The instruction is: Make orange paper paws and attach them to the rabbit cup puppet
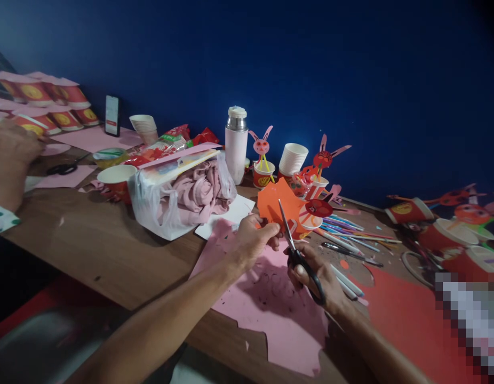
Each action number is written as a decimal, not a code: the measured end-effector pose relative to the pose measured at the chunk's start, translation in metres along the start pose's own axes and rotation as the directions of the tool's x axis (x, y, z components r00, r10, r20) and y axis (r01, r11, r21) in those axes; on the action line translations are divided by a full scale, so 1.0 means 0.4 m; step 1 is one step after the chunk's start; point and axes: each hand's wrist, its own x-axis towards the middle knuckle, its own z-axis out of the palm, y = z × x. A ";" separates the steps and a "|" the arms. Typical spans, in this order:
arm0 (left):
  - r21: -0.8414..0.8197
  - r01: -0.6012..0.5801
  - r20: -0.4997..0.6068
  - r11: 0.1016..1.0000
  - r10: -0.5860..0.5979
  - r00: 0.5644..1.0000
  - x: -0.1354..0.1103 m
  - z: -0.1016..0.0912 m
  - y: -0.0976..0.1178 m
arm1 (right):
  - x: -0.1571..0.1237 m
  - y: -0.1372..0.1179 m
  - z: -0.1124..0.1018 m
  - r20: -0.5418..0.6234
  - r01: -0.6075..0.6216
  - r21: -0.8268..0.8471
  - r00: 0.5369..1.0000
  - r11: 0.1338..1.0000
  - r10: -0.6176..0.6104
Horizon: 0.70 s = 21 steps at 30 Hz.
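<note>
My left hand [253,237] pinches the lower edge of an orange paper piece [277,202] and holds it up above a pink paper sheet [271,304] on the wooden table [90,245]. My right hand [317,274] grips black-handled scissors [297,250], whose open blades point up into the orange paper. Small paper scraps lie on the pink sheet below both hands.
A plastic bag with pink cloth [183,194] sits to the left. A white flask [236,141], stacked paper cups [293,158], rabbit cup crafts [263,160], coloured pens [351,229] and red paper [407,320] surround it. Another person's hand [10,154] works at far left beside a phone [112,115].
</note>
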 end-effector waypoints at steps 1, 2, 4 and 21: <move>-0.002 0.000 0.001 1.000 0.000 1.000 0.000 0.000 -0.001 | 0.000 0.000 0.000 0.000 -0.002 0.004 1.000 1.000 0.002; -0.003 0.003 0.000 1.000 -0.003 1.000 0.001 -0.001 -0.001 | 0.000 0.000 0.000 0.001 -0.002 0.008 1.000 1.000 0.002; -0.001 0.013 -0.002 1.000 -0.013 1.000 0.000 -0.001 0.001 | -0.001 0.000 0.000 0.002 -0.001 0.009 1.000 1.000 0.001; 0.005 0.020 -0.007 1.000 -0.020 1.000 0.002 0.000 0.010 | 0.001 0.004 -0.005 0.000 0.009 -0.027 1.000 1.000 -0.009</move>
